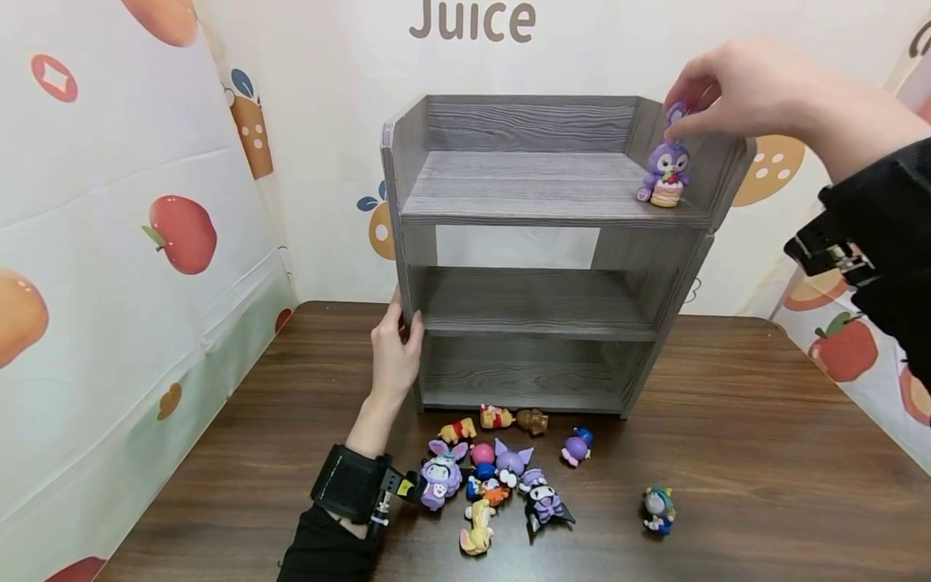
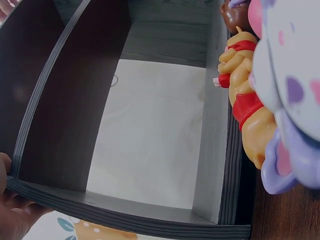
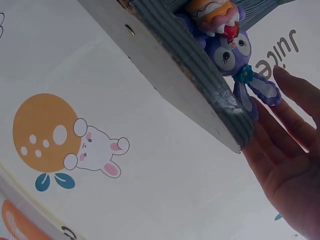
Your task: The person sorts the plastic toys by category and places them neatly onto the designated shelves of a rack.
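A purple rabbit figurine (image 1: 665, 171) with a cake in front of it sits upright on the top level of a grey wooden shelf (image 1: 538, 331), at the right end. Its long ears lie between the thumb and fingers of my right hand (image 1: 756, 93); the right wrist view shows the fingertips right at the ears (image 3: 265, 89). Low on the shelf's left side, my left hand (image 1: 396, 352) grips the side panel, thumb at the front edge and fingers on the outside. In the left wrist view, only part of that hand (image 2: 15, 215) shows at the corner.
Several small figurines lie before the shelf, among them a purple rabbit-eared one (image 1: 440, 477), a yellow one (image 1: 476, 527) and a black-caped one (image 1: 545, 505). A blue-green figurine (image 1: 658, 511) stands apart on the right of the brown table (image 1: 764, 453). Fruit-print cloth (image 1: 109, 267) hangs around.
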`<state>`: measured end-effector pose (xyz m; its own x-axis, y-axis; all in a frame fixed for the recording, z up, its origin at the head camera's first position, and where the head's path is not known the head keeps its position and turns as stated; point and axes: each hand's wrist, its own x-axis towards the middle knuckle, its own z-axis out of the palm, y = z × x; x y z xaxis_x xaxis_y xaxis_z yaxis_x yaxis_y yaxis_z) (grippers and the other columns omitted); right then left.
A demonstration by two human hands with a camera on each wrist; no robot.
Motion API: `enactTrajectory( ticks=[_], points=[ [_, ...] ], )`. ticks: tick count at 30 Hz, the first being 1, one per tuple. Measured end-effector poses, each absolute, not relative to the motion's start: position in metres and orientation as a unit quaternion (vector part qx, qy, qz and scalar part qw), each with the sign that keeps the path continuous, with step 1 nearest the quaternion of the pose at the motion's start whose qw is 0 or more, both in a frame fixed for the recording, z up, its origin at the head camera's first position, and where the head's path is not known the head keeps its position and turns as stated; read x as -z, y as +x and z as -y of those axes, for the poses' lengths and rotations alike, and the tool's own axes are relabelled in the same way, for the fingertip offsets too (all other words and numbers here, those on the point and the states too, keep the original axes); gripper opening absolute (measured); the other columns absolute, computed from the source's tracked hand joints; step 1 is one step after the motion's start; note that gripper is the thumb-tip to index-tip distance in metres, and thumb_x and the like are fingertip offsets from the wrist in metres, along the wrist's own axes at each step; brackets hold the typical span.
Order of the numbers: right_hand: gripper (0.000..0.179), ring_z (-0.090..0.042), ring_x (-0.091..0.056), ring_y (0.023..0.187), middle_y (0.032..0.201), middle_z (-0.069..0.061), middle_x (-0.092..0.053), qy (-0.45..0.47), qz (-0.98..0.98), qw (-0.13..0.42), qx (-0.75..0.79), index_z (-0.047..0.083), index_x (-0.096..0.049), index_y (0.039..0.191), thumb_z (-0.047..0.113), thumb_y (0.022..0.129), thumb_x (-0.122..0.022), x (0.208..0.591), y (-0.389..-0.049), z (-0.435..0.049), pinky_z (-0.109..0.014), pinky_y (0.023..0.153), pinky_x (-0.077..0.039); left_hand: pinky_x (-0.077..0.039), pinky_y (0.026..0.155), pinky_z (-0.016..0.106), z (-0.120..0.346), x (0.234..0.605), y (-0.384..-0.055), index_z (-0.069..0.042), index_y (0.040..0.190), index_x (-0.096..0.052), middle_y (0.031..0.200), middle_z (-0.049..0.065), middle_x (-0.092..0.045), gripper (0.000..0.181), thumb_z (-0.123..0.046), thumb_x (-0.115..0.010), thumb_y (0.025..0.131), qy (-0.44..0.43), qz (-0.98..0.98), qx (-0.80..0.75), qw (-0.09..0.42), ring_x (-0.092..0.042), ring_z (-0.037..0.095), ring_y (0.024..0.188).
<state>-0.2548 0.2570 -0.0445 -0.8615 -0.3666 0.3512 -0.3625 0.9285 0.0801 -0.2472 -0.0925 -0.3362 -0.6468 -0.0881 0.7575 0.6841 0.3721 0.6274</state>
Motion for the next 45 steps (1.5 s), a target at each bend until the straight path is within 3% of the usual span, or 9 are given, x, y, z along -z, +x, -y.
enactTrajectory(
  ticks=[7, 12, 14, 19, 23, 25, 31, 38, 45],
  points=[
    [0.035, -0.044, -0.052, 0.099, 0.110, -0.033, -0.057, 0.180, 0.953, 0.242, -0.023, -0.010, -0.056, 0.114, 0.013, 0.088, -0.062, 0.046, -0.240, -0.250, -0.022, 0.067, -0.033, -0.054, 0.074, 0.049, 0.095, 0.336, -0.247, 0.006, 0.140, -0.039, 0.130, 0.026, -0.053, 0.049, 0.006, -0.049, 0.092, -0.199, 0.741, 0.522, 0.372, -0.061, 0.037, 0.104],
    [0.031, 0.007, -0.047, 0.074, 0.104, -0.028, -0.061, 0.187, 0.925, 0.328, -0.045, -0.008, -0.060, 0.110, 0.012, 0.087, -0.063, 0.053, -0.225, -0.246, -0.015, 0.066, -0.030, -0.054, 0.073, 0.048, 0.096, 0.336, -0.246, 0.006, 0.140, -0.039, 0.130, 0.026, -0.053, 0.049, 0.005, -0.049, 0.092, -0.198, 0.742, 0.520, 0.374, -0.061, 0.036, 0.103],
    [0.027, 0.021, -0.030, 0.065, 0.089, -0.006, -0.067, 0.198, 0.908, 0.363, -0.058, -0.007, -0.064, 0.105, 0.012, 0.085, -0.064, 0.058, -0.220, -0.248, -0.009, 0.062, -0.028, -0.054, 0.073, 0.047, 0.095, 0.336, -0.246, 0.005, 0.140, -0.040, 0.130, 0.025, -0.053, 0.049, 0.005, -0.049, 0.092, -0.197, 0.742, 0.519, 0.375, -0.061, 0.036, 0.103],
    [0.021, 0.024, -0.033, 0.064, 0.072, 0.034, -0.043, 0.219, 0.880, 0.411, -0.095, -0.007, -0.067, 0.096, 0.009, 0.083, -0.065, 0.078, -0.205, -0.252, -0.002, 0.064, -0.028, -0.054, 0.075, 0.047, 0.094, 0.335, -0.246, 0.006, 0.140, -0.039, 0.131, 0.025, -0.053, 0.049, 0.005, -0.049, 0.092, -0.197, 0.745, 0.519, 0.370, -0.061, 0.035, 0.105],
    [0.016, 0.022, -0.036, 0.064, 0.070, 0.043, -0.036, 0.216, 0.878, 0.411, -0.119, -0.006, -0.067, 0.091, 0.007, 0.083, -0.066, 0.100, -0.189, -0.250, -0.002, 0.064, -0.030, -0.054, 0.076, 0.048, 0.093, 0.335, -0.246, 0.007, 0.139, -0.039, 0.131, 0.025, -0.052, 0.049, 0.005, -0.049, 0.092, -0.199, 0.744, 0.519, 0.370, -0.060, 0.036, 0.105],
    [0.013, 0.020, -0.037, 0.063, 0.069, 0.038, -0.042, 0.213, 0.879, 0.407, -0.130, -0.005, -0.067, 0.090, 0.005, 0.082, -0.067, 0.111, -0.180, -0.248, -0.002, 0.062, -0.030, -0.054, 0.075, 0.048, 0.093, 0.335, -0.246, 0.007, 0.139, -0.039, 0.131, 0.025, -0.052, 0.049, 0.005, -0.049, 0.092, -0.200, 0.743, 0.518, 0.374, -0.061, 0.036, 0.105],
    [0.012, 0.019, -0.037, 0.063, 0.067, -0.006, -0.064, 0.259, 0.866, 0.407, -0.130, 0.000, -0.069, 0.086, -0.002, 0.075, -0.073, 0.155, -0.163, -0.241, -0.004, 0.060, -0.032, -0.054, 0.073, 0.049, 0.093, 0.333, -0.245, 0.005, 0.140, -0.039, 0.128, 0.026, -0.055, 0.049, 0.006, -0.049, 0.092, -0.204, 0.742, 0.512, 0.381, -0.062, 0.037, 0.102],
    [0.020, 0.005, -0.044, 0.059, 0.064, 0.007, -0.059, 0.314, 0.868, 0.352, -0.153, 0.008, -0.068, 0.083, -0.003, 0.069, -0.076, 0.216, -0.155, -0.237, -0.011, 0.055, -0.036, -0.054, 0.073, 0.049, 0.093, 0.334, -0.246, 0.005, 0.140, -0.039, 0.128, 0.026, -0.055, 0.050, 0.005, -0.049, 0.092, -0.203, 0.745, 0.513, 0.376, -0.061, 0.038, 0.103],
    [0.021, 0.006, -0.046, 0.058, 0.065, 0.017, -0.055, 0.304, 0.891, 0.267, -0.207, 0.014, -0.066, 0.083, -0.001, 0.071, -0.076, 0.268, -0.143, -0.230, -0.011, 0.052, -0.038, -0.054, 0.072, 0.049, 0.093, 0.332, -0.245, 0.005, 0.140, -0.039, 0.129, 0.025, -0.054, 0.049, 0.005, -0.048, 0.092, -0.204, 0.742, 0.516, 0.376, -0.061, 0.038, 0.103]
  ],
)
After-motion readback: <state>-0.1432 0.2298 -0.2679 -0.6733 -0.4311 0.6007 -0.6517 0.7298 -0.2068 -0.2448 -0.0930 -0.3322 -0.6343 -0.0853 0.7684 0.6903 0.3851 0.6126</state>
